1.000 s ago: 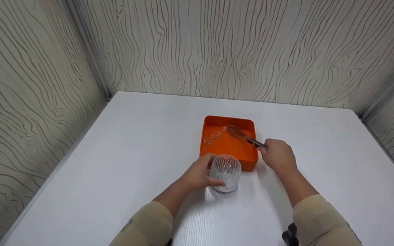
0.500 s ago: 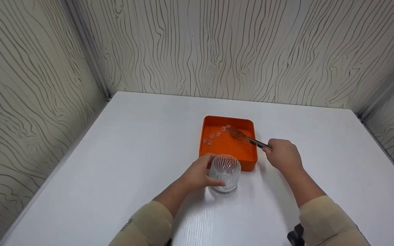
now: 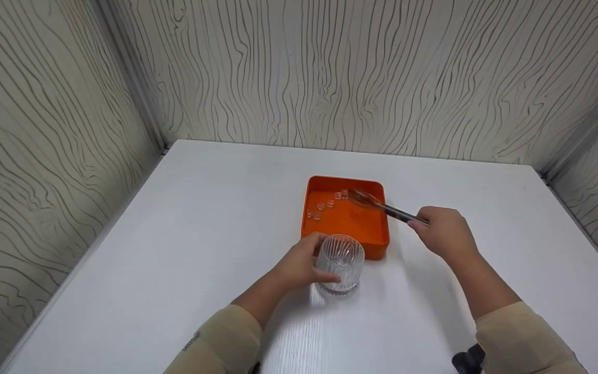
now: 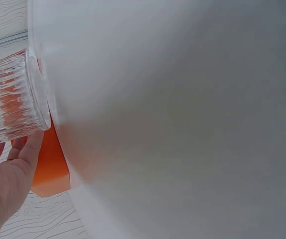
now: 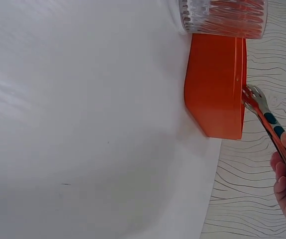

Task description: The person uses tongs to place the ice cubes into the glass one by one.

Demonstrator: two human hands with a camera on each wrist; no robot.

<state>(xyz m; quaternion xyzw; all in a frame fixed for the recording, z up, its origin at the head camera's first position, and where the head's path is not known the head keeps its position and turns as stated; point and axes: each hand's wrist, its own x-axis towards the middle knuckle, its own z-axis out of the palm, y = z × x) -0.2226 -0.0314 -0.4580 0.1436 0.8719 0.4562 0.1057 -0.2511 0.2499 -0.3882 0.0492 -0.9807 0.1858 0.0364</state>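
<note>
A clear ribbed glass tumbler [image 3: 344, 262] stands upright on the table, in front of the orange tray. My left hand [image 3: 295, 267] holds it from the left side, thumb in front and fingers behind; the left wrist view also has the glass [image 4: 16, 102] against the fingers. My right hand [image 3: 447, 234] grips dark-handled tongs [image 3: 396, 213], whose tips reach over the tray's right rim. Several small clear cubes [image 3: 330, 203] lie in the left and back part of the tray, near the tong tips. In the right wrist view the tongs [image 5: 268, 119] appear with their slotted ends partly behind the tray wall.
The orange square tray [image 3: 378, 253] has low walls and sits on a white table [image 3: 216, 208]. Wood-grain patterned panels [image 3: 288, 78] rise behind the table and at both sides.
My right hand has moved to the right and slightly away from the tray, drawing the tongs back with it. The left hand and the tumbler have stayed in place.
</note>
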